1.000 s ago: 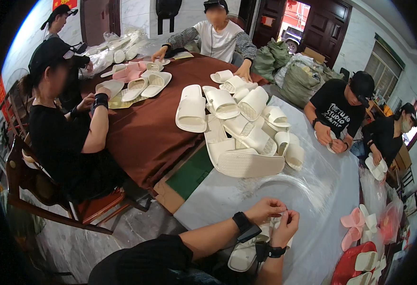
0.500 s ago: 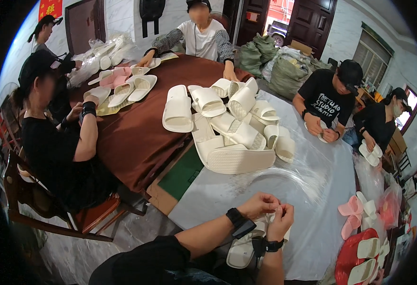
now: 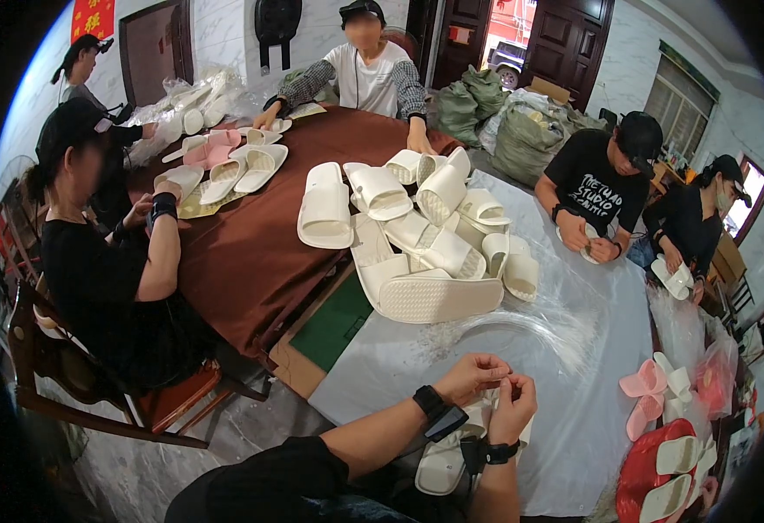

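At seven o'clock, white slippers [image 3: 439, 469] are lying below our left hand [image 3: 472, 376] and right hand [image 3: 513, 408], both still pinching, on what we cannot tell; little is changing, so handwork is continuing. At eleven, a slipper pile [image 3: 439, 246] is sitting.

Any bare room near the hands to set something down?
Grey sheet: right of the right hand, below the clear strands; smaller patch between the left hand and the green panel. Brown cloth: between the far slipper group and cream slipper pile. Crowded: that pile, the strands, and below the wrists, where cream slippers lie.
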Available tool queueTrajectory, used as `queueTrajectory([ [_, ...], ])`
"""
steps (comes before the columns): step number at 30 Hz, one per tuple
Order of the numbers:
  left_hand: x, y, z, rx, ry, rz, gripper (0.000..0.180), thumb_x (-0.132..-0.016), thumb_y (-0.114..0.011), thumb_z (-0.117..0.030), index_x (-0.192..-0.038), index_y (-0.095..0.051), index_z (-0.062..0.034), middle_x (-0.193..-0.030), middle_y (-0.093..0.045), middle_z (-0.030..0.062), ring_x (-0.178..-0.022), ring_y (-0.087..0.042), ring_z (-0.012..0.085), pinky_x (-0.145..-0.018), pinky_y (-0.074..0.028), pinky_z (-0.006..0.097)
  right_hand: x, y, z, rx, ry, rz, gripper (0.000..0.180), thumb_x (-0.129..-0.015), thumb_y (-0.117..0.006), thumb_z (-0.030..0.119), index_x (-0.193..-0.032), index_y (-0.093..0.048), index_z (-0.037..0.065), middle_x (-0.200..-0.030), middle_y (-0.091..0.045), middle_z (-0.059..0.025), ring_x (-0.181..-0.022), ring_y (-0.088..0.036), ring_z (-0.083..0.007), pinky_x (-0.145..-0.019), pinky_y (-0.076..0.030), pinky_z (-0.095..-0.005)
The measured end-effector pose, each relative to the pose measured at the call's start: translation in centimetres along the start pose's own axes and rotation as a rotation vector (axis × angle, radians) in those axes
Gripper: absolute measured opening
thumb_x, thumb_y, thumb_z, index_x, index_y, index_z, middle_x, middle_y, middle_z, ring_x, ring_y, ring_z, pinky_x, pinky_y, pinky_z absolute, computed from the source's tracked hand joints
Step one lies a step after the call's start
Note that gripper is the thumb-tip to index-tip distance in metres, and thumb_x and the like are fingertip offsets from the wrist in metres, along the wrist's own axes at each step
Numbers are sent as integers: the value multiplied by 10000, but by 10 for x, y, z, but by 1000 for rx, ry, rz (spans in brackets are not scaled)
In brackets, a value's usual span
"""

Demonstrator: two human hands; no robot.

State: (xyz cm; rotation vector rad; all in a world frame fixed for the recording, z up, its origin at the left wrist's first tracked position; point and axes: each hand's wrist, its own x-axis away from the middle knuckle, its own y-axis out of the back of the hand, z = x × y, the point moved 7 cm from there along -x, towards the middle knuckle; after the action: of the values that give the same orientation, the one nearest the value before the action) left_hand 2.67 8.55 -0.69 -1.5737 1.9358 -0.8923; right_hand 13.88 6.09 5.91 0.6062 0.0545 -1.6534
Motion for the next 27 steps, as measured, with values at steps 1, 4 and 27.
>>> queueTrajectory([
  [1,0,0,0,3,-3,5,167,-876,-672,-135,-984,-641,-11,-956,-652,49,-853,-615,124,-741,-497,233,0,0,-1,3,1,-4,40,-849,-596,24,-845,-575,-9,-723,-573,-41,-642,-514,-114,-610,-439,-264],
  [4,-1,-1,1,0,-2,19,163,-878,-670,-134,-980,-643,-9,-959,-653,51,-848,-616,123,-739,-499,232,0,1,-1,14,9,-15,41,-845,-600,21,-830,-576,-9,-709,-566,-35,-630,-509,-110,-599,-437,-261],
  [27,0,-7,1,-45,90,55,138,-850,-697,-122,-908,-651,-5,-996,-650,81,-866,-634,154,-766,-526,266,3,7,-5,-14,6,-51,59,-842,-607,19,-807,-572,-14,-692,-558,-19,-624,-497,-95,-585,-424,-251],
])
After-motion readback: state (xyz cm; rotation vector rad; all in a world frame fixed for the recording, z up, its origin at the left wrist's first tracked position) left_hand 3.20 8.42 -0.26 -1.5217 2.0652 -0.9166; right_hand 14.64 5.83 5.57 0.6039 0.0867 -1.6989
